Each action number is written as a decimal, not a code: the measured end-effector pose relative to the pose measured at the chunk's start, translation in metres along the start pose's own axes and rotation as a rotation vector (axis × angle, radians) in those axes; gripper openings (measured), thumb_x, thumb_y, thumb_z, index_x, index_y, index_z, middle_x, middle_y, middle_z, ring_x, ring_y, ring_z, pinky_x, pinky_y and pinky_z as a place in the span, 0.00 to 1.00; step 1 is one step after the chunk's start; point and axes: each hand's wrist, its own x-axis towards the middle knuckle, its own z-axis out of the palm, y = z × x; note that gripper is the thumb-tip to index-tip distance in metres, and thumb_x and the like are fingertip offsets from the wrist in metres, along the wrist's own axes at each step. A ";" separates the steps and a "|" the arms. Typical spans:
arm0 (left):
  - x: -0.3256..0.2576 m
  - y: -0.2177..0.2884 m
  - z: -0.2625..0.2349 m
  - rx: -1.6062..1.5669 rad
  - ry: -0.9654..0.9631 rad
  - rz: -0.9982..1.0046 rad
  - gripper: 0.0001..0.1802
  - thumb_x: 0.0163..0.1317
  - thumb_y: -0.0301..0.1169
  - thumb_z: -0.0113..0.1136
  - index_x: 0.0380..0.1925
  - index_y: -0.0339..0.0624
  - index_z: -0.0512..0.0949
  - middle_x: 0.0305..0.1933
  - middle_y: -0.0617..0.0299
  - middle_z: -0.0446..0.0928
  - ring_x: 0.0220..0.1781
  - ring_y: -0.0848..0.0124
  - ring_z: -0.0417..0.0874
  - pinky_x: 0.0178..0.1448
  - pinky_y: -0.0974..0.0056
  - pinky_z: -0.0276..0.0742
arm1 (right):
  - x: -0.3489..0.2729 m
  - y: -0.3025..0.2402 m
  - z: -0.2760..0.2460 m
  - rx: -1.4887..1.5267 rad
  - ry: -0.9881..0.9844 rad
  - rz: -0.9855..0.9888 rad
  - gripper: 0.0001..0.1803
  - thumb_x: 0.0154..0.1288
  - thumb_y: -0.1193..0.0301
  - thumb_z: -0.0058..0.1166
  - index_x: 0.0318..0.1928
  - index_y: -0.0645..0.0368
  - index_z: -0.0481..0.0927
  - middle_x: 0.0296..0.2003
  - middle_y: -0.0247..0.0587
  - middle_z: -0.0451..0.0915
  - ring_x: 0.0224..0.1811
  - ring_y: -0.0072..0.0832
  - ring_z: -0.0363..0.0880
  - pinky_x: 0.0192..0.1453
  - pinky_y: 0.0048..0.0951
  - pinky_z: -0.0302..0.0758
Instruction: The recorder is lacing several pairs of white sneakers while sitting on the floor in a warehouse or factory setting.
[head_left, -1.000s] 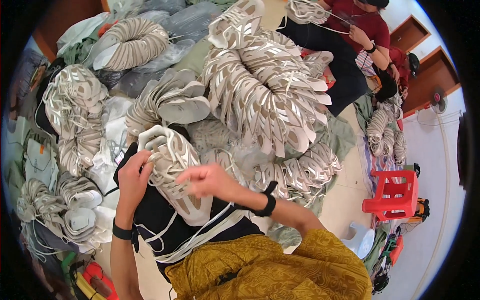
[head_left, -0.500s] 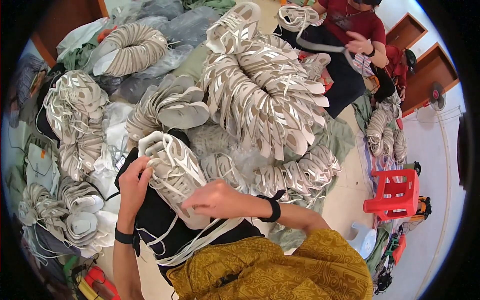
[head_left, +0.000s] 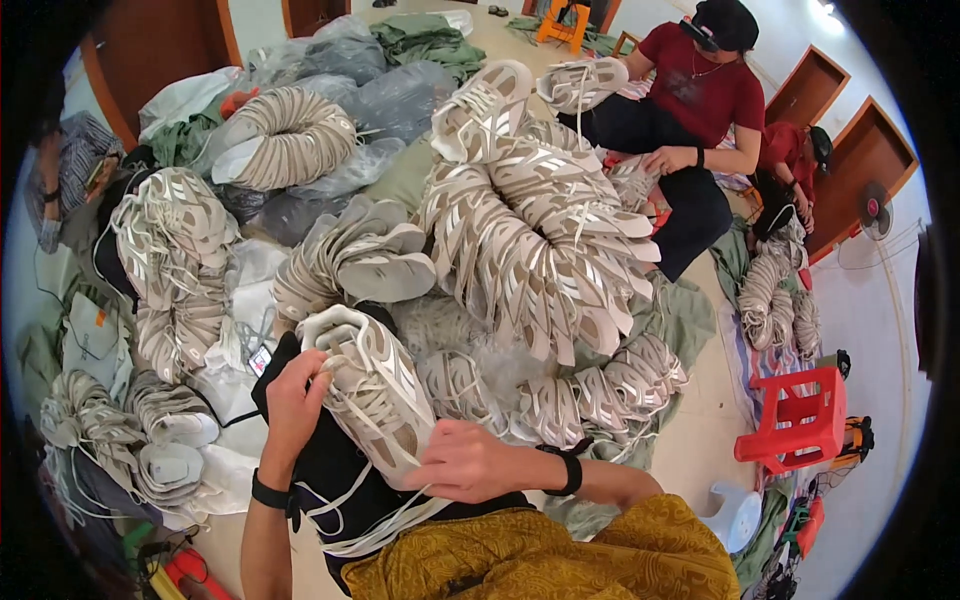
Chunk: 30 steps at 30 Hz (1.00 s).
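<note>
Head view: grips the shoe (head_left: 375, 385) by its collar (head_left: 335, 322) with the left hand (head_left: 298, 395); curls the right hand (head_left: 465, 462) at the toe (head_left: 400, 462), cannot tell if pinching anything. Has the shoe lying over black cloth (head_left: 338, 452), near the big pile of shoes (head_left: 490, 245).

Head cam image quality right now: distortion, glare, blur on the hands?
Head view: fisheye bend, with dark corners and the brown door at right leaning; head view: small blown-out spot from a bright light at top right, plus sheen on the grey plastic bags; head view: left hand, right hand and shoe upper show no heavy motion blur.
</note>
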 end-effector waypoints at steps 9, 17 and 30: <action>-0.002 -0.003 0.000 0.049 0.015 0.072 0.09 0.56 0.24 0.56 0.38 0.34 0.77 0.44 0.53 0.79 0.41 0.65 0.81 0.46 0.67 0.74 | 0.000 -0.021 -0.016 0.357 0.008 0.333 0.14 0.50 0.75 0.60 0.41 0.55 0.80 0.25 0.38 0.75 0.27 0.33 0.77 0.29 0.29 0.73; 0.000 0.000 0.000 0.004 0.021 0.037 0.10 0.54 0.24 0.57 0.38 0.36 0.76 0.43 0.52 0.78 0.42 0.58 0.81 0.45 0.63 0.75 | 0.005 0.004 -0.017 0.170 0.081 -0.101 0.15 0.49 0.75 0.64 0.42 0.59 0.81 0.26 0.40 0.77 0.23 0.31 0.74 0.30 0.27 0.73; 0.000 -0.003 0.002 0.033 0.048 0.062 0.10 0.54 0.25 0.57 0.37 0.36 0.76 0.43 0.53 0.79 0.40 0.59 0.81 0.45 0.64 0.75 | -0.034 -0.017 -0.008 1.224 -0.201 0.957 0.15 0.59 0.77 0.53 0.47 0.63 0.78 0.23 0.37 0.79 0.23 0.16 0.74 0.29 0.19 0.71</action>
